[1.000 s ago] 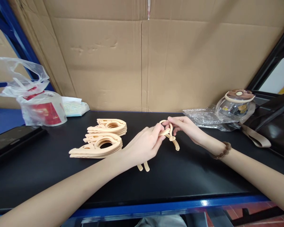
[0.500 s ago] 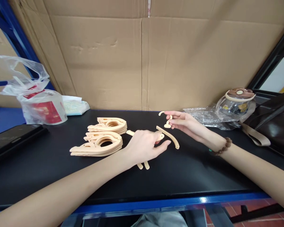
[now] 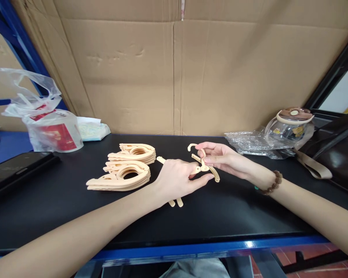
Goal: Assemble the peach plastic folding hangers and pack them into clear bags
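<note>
The right hand pinches a small beige hook piece — its curved end points up and left, its stem down toward the left hand. That hand's fingers close on curved hanger arms, which run from upper left to lower right above the black tabletop.

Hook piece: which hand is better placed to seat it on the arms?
Right. The right hand already pinches the hook piece directly over the joint; the left hand holds the hanger arms.
</note>
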Demonstrator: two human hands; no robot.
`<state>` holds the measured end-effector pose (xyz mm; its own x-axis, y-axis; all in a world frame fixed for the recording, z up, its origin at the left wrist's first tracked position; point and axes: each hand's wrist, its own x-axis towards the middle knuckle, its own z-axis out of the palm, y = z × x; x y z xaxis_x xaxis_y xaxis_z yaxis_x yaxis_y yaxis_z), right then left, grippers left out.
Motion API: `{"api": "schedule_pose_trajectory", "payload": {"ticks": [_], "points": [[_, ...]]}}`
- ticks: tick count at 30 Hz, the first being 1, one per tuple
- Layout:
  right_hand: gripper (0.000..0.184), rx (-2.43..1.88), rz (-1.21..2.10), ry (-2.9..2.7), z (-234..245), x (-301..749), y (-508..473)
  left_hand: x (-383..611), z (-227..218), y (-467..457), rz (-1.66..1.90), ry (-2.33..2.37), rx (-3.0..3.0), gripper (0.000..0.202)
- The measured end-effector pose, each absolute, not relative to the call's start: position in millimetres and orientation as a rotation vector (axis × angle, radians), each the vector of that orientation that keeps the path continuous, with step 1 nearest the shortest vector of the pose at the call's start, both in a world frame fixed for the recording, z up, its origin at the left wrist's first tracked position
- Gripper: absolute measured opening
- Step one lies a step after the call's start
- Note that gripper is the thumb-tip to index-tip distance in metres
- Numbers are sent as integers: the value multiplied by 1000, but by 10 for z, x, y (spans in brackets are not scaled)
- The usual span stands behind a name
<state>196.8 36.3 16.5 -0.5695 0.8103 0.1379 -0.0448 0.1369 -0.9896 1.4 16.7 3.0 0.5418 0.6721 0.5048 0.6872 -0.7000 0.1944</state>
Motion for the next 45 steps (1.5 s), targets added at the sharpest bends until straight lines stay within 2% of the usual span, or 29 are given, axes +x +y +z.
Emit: {"api": "schedule_pose_trajectory", "payload": {"ticks": [8,22,28,38,45], "points": [[28,-733,1559,-1715,130,1904,351,5,30,165,-865,-1151,-2725,55],[27,-675,1606,-1674,128,1896,359,36,4,133,-896,-1115,-2711,59],[24,-659,1606,-1622,105,1876,361,24,14,116,-912,-1109,-2734,53],[25,-881,1524,-1717,29,1904,422,30,-55,160,-891,-1178,-2616,42],[25,-994,1447,-1817,57,1945,428,8,-3,142,-730,-1213,-2564,41]]}}
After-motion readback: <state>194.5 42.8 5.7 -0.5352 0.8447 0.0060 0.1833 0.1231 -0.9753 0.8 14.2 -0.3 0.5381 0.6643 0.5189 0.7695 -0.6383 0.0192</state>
